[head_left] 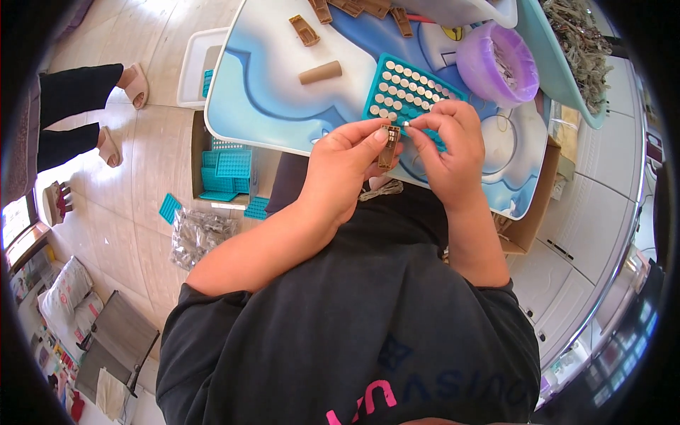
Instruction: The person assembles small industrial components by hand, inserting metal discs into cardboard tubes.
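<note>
At the far left another person's feet in pale sandals (126, 106) stand on the tiled floor, and lower down a clear bag of small grey parts (198, 236) lies beside a loose teal grid tray (169, 207). Next to that, a cardboard box (196, 152) on the floor holds a stack of teal trays (228, 170), with a white bin (193, 67) just above it. The blue and white table (262, 92) carries a brown cylinder (320, 72) and several brown plastic holders (304, 30) toward its far edge. In front of the table's near edge, the left hand (340, 166) is closed in a pinch, thumb and fingers gripping a small brown holder (387, 145) upright by its sides. Touching it from the other side, the right hand (446, 145) is also closed, its fingertips pinching a tiny silver piece (406, 123) at the top of the holder. Just behind both hands, a teal tray filled with round silver discs (404, 88) lies on the table. Further right stands a purple tub (496, 64) of small metal parts, and beyond it a teal basin (567, 85) heaped with greyish pieces.
</note>
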`<state>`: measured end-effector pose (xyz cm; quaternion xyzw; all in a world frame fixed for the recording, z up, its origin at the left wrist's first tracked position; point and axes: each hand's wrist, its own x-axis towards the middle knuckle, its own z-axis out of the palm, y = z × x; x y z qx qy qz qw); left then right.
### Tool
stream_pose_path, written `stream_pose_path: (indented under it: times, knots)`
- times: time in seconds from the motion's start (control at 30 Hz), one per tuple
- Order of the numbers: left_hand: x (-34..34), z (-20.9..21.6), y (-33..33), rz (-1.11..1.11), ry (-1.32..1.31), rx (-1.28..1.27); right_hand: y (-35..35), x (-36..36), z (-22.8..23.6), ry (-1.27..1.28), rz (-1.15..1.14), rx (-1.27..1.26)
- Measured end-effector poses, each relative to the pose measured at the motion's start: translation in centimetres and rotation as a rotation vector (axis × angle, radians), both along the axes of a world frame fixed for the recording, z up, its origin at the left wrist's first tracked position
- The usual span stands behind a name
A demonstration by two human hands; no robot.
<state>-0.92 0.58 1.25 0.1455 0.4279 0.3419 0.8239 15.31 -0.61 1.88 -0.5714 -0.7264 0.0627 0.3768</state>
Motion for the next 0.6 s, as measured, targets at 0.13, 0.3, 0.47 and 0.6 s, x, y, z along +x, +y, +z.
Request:
stream_pose_path:
  times: [0.13, 0.3, 0.47, 0.6]
  knots:
    - [-0.2, -0.4, 0.0, -0.025, 0.016, 0.015, -0.5, -0.7, 0.5, -0.031, 0.044, -0.004]
    - [-0.2, -0.8, 0.0, -0.048, 0.012, 0.029, -0.4, -0.9, 0.5, -0.032, 0.074, -0.029]
    - [0.0, -0.9, -0.2, -0.024, 0.024, 0.009, -0.2, -1.3, 0.6, -0.042, 0.101, -0.075]
    - [0.1, -1.0, -0.2, -0.033, 0.031, 0.024, -0.2, -1.6, 0.3, -0.029, 0.083, -0.1]
